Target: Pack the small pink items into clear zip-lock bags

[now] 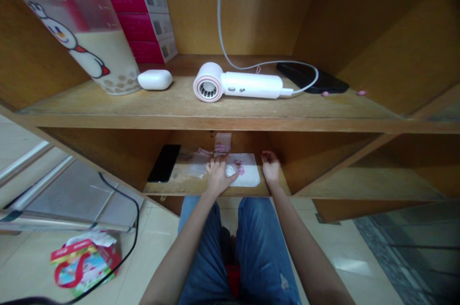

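In the lower shelf compartment, my left hand (217, 176) lies low with its thumb spread away from its fingers. It rests by a small clear plastic bag (231, 170) and the left edge of a white sheet (249, 178). Small pink pieces (239, 167) lie on the sheet beside the bag. Further back is another clear bag (223, 142) with pink pieces in it. More clear bags (199, 163) lie left of my left hand. My right hand (271, 170) is right of the sheet, near the compartment's wall, its fingers curled; whatever they hold is too small to make out.
A black phone (164, 163) lies at the compartment's left. On the upper shelf (172, 108) are a drink cup (111, 60), pink boxes (138, 19), a white case (155, 79), a white corded handheld device (237, 83) and a black object (316, 79). A colourful bag (86, 262) sits on the floor.
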The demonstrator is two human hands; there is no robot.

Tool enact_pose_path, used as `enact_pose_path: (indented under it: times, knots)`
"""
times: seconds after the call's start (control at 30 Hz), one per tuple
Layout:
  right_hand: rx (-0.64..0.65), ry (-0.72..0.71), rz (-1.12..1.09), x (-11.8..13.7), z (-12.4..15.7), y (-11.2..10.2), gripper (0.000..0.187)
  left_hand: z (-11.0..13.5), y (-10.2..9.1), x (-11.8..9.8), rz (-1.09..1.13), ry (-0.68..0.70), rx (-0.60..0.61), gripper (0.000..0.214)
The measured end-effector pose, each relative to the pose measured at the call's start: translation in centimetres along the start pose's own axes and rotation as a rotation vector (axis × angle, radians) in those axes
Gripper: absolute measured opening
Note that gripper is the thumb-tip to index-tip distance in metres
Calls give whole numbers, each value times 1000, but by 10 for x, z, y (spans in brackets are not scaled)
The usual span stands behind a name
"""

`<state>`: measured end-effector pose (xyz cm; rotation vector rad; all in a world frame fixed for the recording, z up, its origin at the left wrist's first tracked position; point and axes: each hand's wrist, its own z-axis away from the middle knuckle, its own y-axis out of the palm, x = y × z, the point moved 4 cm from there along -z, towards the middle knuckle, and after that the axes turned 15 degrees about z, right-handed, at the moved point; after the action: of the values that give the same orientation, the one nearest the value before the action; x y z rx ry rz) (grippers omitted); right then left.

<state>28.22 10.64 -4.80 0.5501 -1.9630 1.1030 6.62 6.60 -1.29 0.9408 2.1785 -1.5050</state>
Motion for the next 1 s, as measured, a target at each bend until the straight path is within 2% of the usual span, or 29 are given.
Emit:
enact_pose_path:
  times: [0.23,0.37,0.57,0.7,0.83,1.0]
  knots:
    - [158,-111,201,12,4,8,23,-4,-2,11,16,-115,-24,65]
    - [209,-169,297,22,6,5,22,-3,-4,13,50,-107,-66,62]
    - [533,-487,504,65,8,18,20,0,-6,18,120,-47,-190,63]
    - [667,-648,581,91,10,33,17,0,-7,20,142,-38,-197,62]
    - [770,-610,599,93,7,50,11,-1,-7,19,141,-51,-176,60]
    - [856,-524,452,83,3,66,4,-2,-6,18,120,-63,-137,60]
